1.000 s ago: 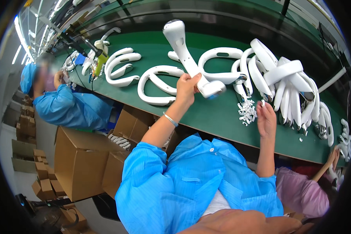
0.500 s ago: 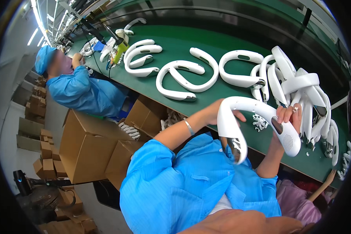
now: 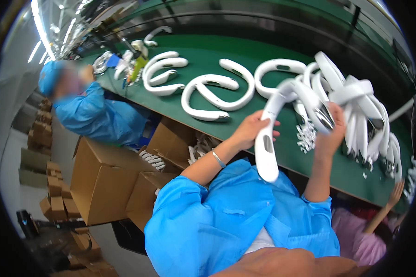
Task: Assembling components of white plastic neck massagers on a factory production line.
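Observation:
Between both hands I hold up a white U-shaped neck fan (image 3: 269, 159) over the near edge of the green workbench. My left hand (image 3: 255, 128) is closed round one arm of it; that arm hangs down and shows a dark oval slot. On the other side my right hand (image 3: 335, 123) grips the opposite arm by its shiny silver end, partly blurred. Behind it on the bench lies another neck fan (image 3: 262, 76). Small white parts (image 3: 306, 137) are piled just beyond the held fan, and a tangled heap of neck fans (image 3: 363, 111) lies right of my right hand.
More neck fans (image 3: 207, 94) lie along the green bench (image 3: 171, 108). Open cardboard boxes (image 3: 104, 184) stand at my left. Further left works a person in a blue cap and coat (image 3: 99, 111). At the lower right another person's hand (image 3: 396, 193) reaches to the bench edge.
The neck fan has been turned over: its silver end is now at my right hand and the slotted arm at my left. It has also moved slightly up, toward the bench.

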The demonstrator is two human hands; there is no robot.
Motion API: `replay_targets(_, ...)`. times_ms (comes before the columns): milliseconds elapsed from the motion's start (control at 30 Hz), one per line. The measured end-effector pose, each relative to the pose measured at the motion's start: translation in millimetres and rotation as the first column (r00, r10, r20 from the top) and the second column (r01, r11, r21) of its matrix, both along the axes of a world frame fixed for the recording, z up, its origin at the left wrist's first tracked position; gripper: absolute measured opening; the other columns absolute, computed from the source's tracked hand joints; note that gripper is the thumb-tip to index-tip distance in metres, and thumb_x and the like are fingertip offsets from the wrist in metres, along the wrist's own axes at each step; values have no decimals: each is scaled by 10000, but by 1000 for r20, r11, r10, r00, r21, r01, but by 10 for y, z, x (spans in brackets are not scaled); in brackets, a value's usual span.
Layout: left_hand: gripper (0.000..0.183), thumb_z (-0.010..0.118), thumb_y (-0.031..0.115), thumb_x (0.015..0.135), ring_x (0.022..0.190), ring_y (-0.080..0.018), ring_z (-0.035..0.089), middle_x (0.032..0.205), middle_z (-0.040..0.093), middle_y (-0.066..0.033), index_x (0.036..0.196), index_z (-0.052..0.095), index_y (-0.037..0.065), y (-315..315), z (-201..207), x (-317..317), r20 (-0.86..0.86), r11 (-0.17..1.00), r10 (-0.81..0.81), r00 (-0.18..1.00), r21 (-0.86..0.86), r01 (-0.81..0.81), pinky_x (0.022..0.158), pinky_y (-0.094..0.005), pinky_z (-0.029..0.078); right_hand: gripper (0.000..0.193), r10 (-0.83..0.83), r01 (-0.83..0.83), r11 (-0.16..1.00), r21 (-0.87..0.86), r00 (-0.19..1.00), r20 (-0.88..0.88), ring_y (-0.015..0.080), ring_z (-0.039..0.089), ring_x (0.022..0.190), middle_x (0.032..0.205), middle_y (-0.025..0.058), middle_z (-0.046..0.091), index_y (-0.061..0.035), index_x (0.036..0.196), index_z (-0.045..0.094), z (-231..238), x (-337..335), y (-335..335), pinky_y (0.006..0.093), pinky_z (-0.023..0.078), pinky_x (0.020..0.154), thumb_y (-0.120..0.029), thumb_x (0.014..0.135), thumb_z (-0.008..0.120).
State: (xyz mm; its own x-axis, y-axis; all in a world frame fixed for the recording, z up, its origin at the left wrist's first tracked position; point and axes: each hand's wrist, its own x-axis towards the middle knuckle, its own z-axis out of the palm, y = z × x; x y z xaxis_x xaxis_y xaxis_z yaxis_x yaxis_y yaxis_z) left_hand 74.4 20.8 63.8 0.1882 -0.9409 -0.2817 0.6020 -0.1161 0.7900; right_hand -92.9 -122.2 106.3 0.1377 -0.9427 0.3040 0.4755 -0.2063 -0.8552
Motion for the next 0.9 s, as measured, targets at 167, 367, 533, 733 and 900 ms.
replay_targets(167, 277, 378, 164, 973, 765, -214, 630, 937, 550, -121, 1228, 337, 64, -40, 33, -169, -91, 999, 41, 995, -21, -43, 630, -354, 574, 93, 488, -451, 872, 188, 816, -308, 87, 563, 581, 731, 64, 607, 19, 925, 607, -229, 189, 526, 204, 459, 528, -25, 862, 555)
replay_targets(367, 307, 380, 84, 941, 769, -157, 593, 979, 525, -110, 1237, 315, 34, -11, 65, -398, 20, 995, 21, 1000, -102, -19, 630, -312, 554, 144, 376, -411, 911, 43, 781, -498, 32, 520, 627, 789, 7, 579, -32, 988, 613, -722, 203, 472, 159, 408, 460, -115, 882, 560)
replay_targets(533, 415, 407, 60, 929, 796, -135, 571, 1040, 501, -97, 1318, 262, 73, -6, 80, -486, 49, 960, 178, 983, -228, -162, 638, -279, 525, 126, 390, -413, 906, 91, 734, -556, 12, 496, 607, 750, -20, 566, -58, 986, 607, -406, 200, 579, 150, 407, 480, -119, 892, 550)
replay_targets(733, 420, 428, 97, 947, 804, -113, 556, 1044, 502, -85, 1329, 254, 73, -23, -2, -475, 90, 954, 156, 984, -272, -126, 651, -252, 503, 121, 266, -274, 960, 63, 815, -515, 48, 524, 636, 781, 7, 583, -40, 977, 615, -390, 204, 654, 170, 436, 513, -90, 878, 568)
replay_targets(900, 387, 398, 91, 953, 779, -150, 591, 1039, 514, -103, 1310, 252, 68, -10, 16, -478, 162, 946, 169, 972, -305, -113, 628, -295, 544, 145, 172, -330, 933, -144, 759, -628, 141, 590, 696, 831, 67, 618, -5, 959, 627, 101, 189, 742, 240, 488, 583, -28, 816, 619)
